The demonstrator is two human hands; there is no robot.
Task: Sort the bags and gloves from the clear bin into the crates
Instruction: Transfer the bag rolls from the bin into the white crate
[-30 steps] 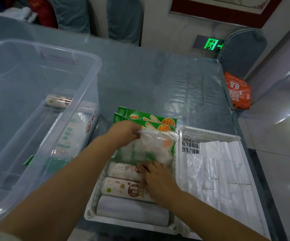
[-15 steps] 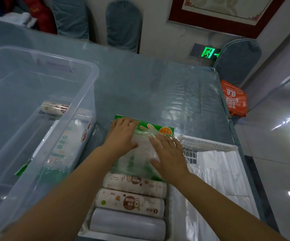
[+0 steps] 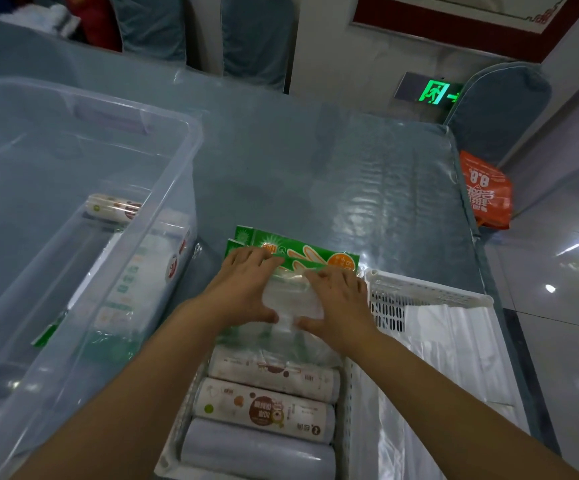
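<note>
While the left hand [image 3: 243,292] and right hand [image 3: 338,301] lie flat with fingers spread, both press a clear glove pack [image 3: 290,303] down. It lies on green packs [image 3: 302,252] in the left crate [image 3: 173,445], beyond three rolls [image 3: 264,410].

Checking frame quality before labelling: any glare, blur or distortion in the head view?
Head view: dim, bluish cast; glare streaks on the table cover and floor; wide-angle bend at the bin rim; the hands are sharp, but the clear bag under them is washed out; the exit sign blooms.
</note>
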